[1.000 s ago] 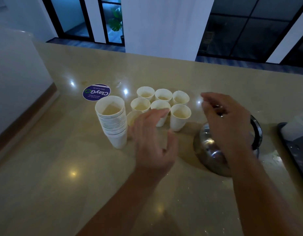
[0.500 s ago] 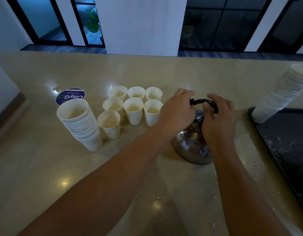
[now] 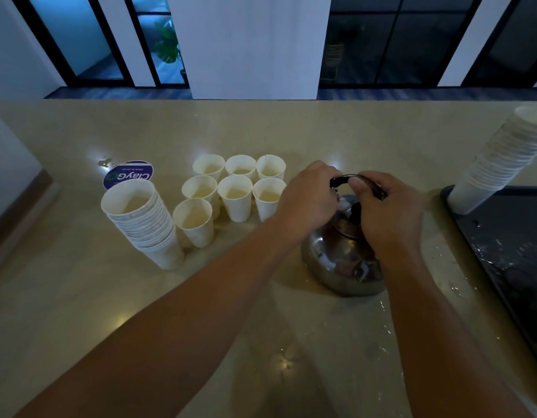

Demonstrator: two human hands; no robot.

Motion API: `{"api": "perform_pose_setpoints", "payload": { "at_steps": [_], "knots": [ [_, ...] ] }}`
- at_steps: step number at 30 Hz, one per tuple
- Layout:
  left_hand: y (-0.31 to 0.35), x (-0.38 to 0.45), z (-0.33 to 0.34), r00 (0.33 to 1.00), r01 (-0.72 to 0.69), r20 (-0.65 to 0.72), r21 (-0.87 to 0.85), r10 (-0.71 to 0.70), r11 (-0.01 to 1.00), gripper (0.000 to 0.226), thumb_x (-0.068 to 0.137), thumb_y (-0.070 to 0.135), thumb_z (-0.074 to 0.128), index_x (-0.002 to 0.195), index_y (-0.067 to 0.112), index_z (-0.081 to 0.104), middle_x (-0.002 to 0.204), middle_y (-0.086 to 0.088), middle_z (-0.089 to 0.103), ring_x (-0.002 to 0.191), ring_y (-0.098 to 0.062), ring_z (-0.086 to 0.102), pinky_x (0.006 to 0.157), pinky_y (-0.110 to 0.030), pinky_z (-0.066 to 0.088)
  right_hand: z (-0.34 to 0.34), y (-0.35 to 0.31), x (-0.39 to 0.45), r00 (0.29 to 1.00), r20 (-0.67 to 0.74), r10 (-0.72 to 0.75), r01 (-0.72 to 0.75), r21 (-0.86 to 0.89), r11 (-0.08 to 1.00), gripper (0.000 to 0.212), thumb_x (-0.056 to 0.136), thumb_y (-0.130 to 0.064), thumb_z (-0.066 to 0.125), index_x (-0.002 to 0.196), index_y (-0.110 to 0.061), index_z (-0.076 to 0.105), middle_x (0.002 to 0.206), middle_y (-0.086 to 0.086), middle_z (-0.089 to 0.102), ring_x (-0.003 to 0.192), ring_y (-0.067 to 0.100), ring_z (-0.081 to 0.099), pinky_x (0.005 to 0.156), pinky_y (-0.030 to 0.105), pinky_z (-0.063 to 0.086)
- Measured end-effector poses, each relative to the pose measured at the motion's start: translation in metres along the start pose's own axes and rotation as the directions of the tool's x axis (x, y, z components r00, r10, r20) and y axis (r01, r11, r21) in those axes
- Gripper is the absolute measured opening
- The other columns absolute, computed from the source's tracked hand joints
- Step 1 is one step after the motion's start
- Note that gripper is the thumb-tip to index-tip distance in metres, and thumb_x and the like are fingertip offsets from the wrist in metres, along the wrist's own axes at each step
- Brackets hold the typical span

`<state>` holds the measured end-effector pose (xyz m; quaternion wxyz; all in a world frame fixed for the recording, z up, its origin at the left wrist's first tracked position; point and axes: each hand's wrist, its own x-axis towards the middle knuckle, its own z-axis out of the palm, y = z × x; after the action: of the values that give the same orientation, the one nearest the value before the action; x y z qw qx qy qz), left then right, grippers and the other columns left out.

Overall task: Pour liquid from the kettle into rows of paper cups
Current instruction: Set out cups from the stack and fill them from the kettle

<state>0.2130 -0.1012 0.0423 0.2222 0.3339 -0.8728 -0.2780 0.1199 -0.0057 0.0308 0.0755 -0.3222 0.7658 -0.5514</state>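
Kettle (image 3: 339, 260) under two hands, beside seven cups (image 3: 234, 197), two stacks (image 3: 143, 221)

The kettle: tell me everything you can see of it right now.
The kettle is a squat, round, shiny metal pot standing upright on the beige counter, right of the paper cups. Its dark handle arches over the top. The left hand and right hand both grip the handle. The spout is hidden.

Bare counter (image 3: 80, 297) fills the lower left of the frame. Seven paper cups (image 3: 234, 197) crowd the centre, just left of the kettle (image 3: 336, 260); a cup stack (image 3: 143, 224) blocks centre-left, and a leaning stack (image 3: 502, 158) blocks the right edge.
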Motion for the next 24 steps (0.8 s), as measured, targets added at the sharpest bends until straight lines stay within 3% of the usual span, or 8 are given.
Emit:
{"api": "perform_pose_setpoints", "payload": {
  "at_steps": [2,5,8,11,14,21,24],
  "knots": [
    [-0.002,-0.004,-0.012,0.998,-0.026,-0.05,-0.024,0.024,0.999,0.04,0.089,0.002,0.054,0.122,0.019,0.07,0.124,-0.001,0.058,0.111,-0.022,0.058,0.095,-0.038,0.048,-0.003,-0.01,-0.002,1.0,-0.004,-0.006,0.006,0.008,1.0,0.021,0.091,-0.037,0.072,0.108,-0.025,0.077,0.096,-0.015,0.073,0.086,-0.011,0.063,0.076,0.005,0.046],
    [0.0,-0.013,-0.034,0.996,-0.038,-0.086,-0.043,0.034,0.998,0.046,0.089,0.003,0.052,0.124,0.027,0.07,0.124,0.004,0.064,0.113,-0.016,0.059,0.095,-0.031,0.047,-0.011,-0.029,-0.008,0.998,-0.008,-0.055,0.055,0.029,0.998,0.022,0.091,-0.036,0.073,0.108,-0.024,0.078,0.098,-0.014,0.074,0.09,-0.005,0.066,0.083,0.013,0.05],
    [0.004,-0.023,-0.061,0.996,-0.035,-0.09,-0.098,0.026,0.995,0.043,0.093,0.006,0.051,0.117,0.033,0.073,0.113,0.011,0.073,0.104,-0.01,0.064,0.091,-0.027,0.05,-0.016,-0.049,-0.015,0.993,0.005,-0.119,0.118,0.045,0.992,0.016,0.089,-0.035,0.075,0.103,-0.027,0.079,0.093,-0.018,0.074,0.09,-0.004,0.067,0.084,0.018,0.052],
    [0.001,-0.03,-0.087,0.995,-0.028,-0.094,-0.103,0.019,0.994,0.038,0.094,0.008,0.052,0.11,0.031,0.077,0.109,0.013,0.074,0.095,-0.003,0.065,0.086,-0.02,0.05,-0.016,-0.068,-0.021,0.983,0.052,-0.174,0.172,0.044,0.984,0.008,0.088,-0.033,0.076,0.093,-0.039,0.075,0.083,-0.028,0.071,0.086,-0.009,0.066,0.08,0.009,0.049],
    [-0.007,-0.033,-0.112,0.996,0.004,-0.087,-0.089,-0.012,0.996,0.034,0.092,0.01,0.054,0.1,0.03,0.08,0.093,0.016,0.074,0.077,0.002,0.063,0.071,-0.012,0.047,-0.012,-0.084,-0.026,0.971,0.115,-0.209,0.205,0.042,0.978,0.012,0.088,-0.033,0.076,0.089,-0.045,0.072,0.08,-0.034,0.068,0.086,-0.012,0.065,0.075,0.002,0.045],
    [-0.031,-0.048,-0.152,0.998,0.044,-0.042,-0.073,-0.047,0.996,0.026,0.089,0.01,0.06,0.093,0.028,0.078,0.081,0.01,0.075,0.077,-0.003,0.069,0.083,-0.032,0.058,0.009,-0.105,-0.036,0.951,0.226,-0.21,0.196,0.086,0.977,0.01,0.086,-0.032,0.078,0.096,-0.033,0.079,0.088,-0.022,0.074,0.089,-0.005,0.067,0.084,0.016,0.05],
    [-0.038,-0.053,-0.163,0.996,0.082,-0.016,-0.059,-0.083,0.995,0.026,0.088,0.008,0.061,0.094,0.027,0.078,0.082,0.008,0.075,0.078,-0.004,0.07,0.085,-0.033,0.058,0.02,-0.112,-0.04,0.939,0.263,-0.222,0.21,0.071,0.975,0.014,0.086,-0.034,0.078,0.099,-0.03,0.08,0.09,-0.02,0.075,0.088,-0.005,0.067,0.082,0.014,0.051]
  ]
}}
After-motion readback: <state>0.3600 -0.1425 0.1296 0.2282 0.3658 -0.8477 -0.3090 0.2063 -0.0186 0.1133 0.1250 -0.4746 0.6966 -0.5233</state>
